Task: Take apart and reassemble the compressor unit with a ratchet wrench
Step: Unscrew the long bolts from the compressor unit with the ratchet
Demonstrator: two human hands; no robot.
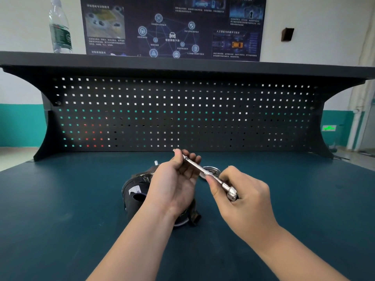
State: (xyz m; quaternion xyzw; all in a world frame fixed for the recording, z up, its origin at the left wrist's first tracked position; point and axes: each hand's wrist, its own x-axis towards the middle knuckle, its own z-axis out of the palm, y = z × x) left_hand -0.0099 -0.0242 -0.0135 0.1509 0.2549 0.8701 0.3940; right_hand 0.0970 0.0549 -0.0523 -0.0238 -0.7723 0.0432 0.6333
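Tool: slim chrome steel ratchet wrench (pixel 205 173), held in the air over the table (pixel 60 199), clear of everything below.
Long axis: I read it running from 10 o'clock (thin end) to 4 o'clock (rounded end).
Left hand (pixel 174 183): fingers curled round the thin far end, palm turned up.
Right hand (pixel 241 191): fingers and thumb curled round the rounded near end.
Compressor: black and silver metal compressor unit (pixel 138 191) lying on the dark teal table directly under the left hand, mostly hidden by that wrist.
Loose part: round silver metal disc (pixel 213 170) on the table at 12 o'clock from the right hand, behind the wrench.
Key relation: I judge the unit sits at 8 o'clock from the wrench's middle; the left hand is nearer it.
Fastener: none visible to me from here.
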